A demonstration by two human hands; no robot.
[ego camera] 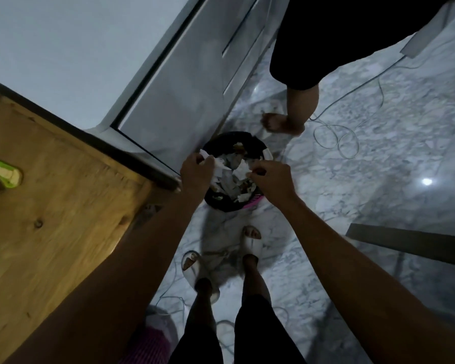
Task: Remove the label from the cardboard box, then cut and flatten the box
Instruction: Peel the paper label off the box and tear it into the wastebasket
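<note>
Both my hands reach out over a small waste bin (221, 203) with a black liner on the marble floor. My left hand (196, 172) pinches a crumpled white scrap of label paper (205, 154) above the bin's left rim. My right hand (271, 177) has its fingers curled over the bin's right side and pinches a small white piece of paper (250, 172). The bin holds several torn white paper scraps (234, 177). The cardboard box is not in view.
A wooden table (50, 206) fills the left, with a green-handled tool (3, 172) on it. A grey door (189, 82) stands behind the bin. Another person's bare leg and foot (286, 122) stand beyond it. White cables (336, 137) lie on the floor. My sandalled feet (221, 258) are below.
</note>
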